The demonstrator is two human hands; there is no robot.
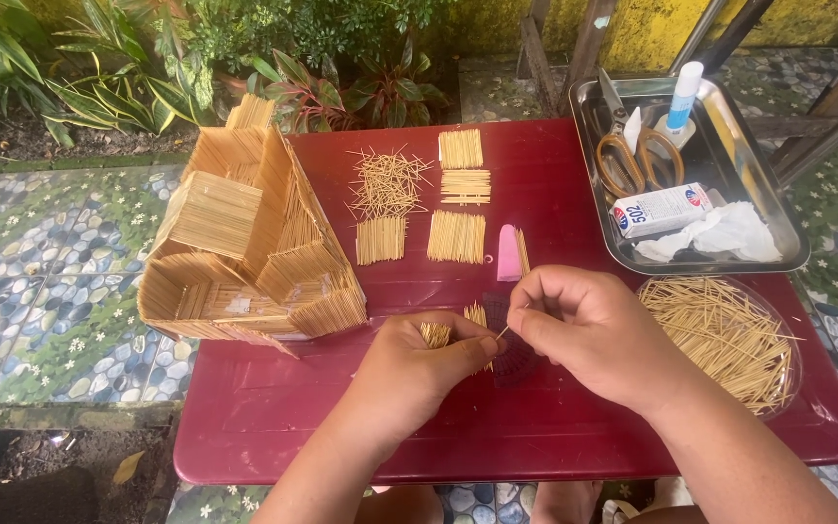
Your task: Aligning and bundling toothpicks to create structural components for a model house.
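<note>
My left hand [417, 367] is closed around a small bundle of toothpicks [435, 334] above the red table [273, 408]. My right hand [584, 325] pinches a single toothpick [502, 332] and holds its tip against the left hand's thumb. A few more toothpicks [476, 313] stand just behind the two hands. To the left sits a house model [244, 243] built from toothpicks, partly over the table's left edge.
Flat toothpick panels [457, 236] and a loose pile [387, 182] lie mid-table beside a pink cutter [507, 252]. A clear bowl of toothpicks [729, 340] stands at the right. The metal tray [773, 209] holds scissors [637, 155], a glue bottle [683, 97], a glue box and tissue.
</note>
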